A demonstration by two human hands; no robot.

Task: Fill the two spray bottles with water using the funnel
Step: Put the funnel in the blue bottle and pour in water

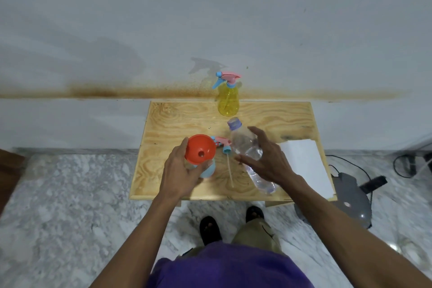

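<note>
Our left hand [180,170] gripped blue spray bottle [208,169], orange funnel [200,148] seated on top, surface [173,121] at 7 o'clock. Right hand [266,159] fingers spread over water bottle [247,147], not clearly gripping. We judged bottle light, thin-walled, crushable; hold mid-body.

orange funnel [201,152], yellow spray bottle [228,100] (pink-blue top), marbled floor [70,194]
</note>
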